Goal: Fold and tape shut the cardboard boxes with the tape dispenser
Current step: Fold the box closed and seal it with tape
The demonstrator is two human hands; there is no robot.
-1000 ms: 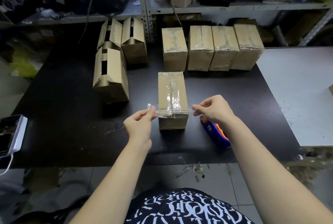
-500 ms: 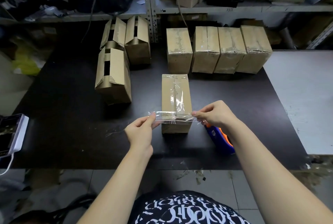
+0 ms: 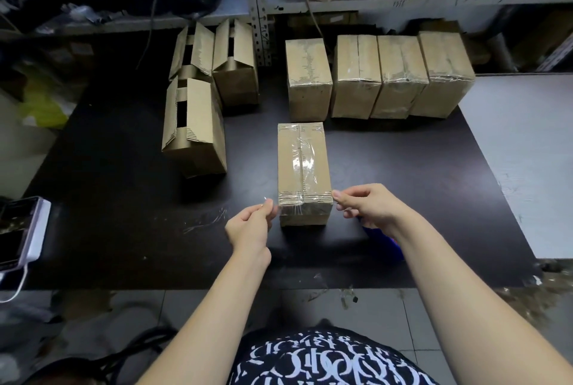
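Observation:
A closed cardboard box (image 3: 302,164) lies on the black table (image 3: 124,198) with clear tape along its top seam. A strip of clear tape (image 3: 302,200) crosses the box's near end. My left hand (image 3: 251,225) pinches the strip's left end, just left of the box. My right hand (image 3: 369,206) pinches the right end at the box's right edge. The blue tape dispenser (image 3: 383,237) lies on the table behind my right wrist, mostly hidden.
Three untaped boxes (image 3: 198,124) with raised flaps stand at the back left. Several taped boxes (image 3: 378,74) line the back right. A phone (image 3: 21,229) sits at the table's left edge. Metal shelving (image 3: 257,6) rises behind, and a grey table (image 3: 527,152) adjoins on the right.
Both hands have lowered the tape strip from above the box's near end onto its top edge, and the ends now bend down beside the box.

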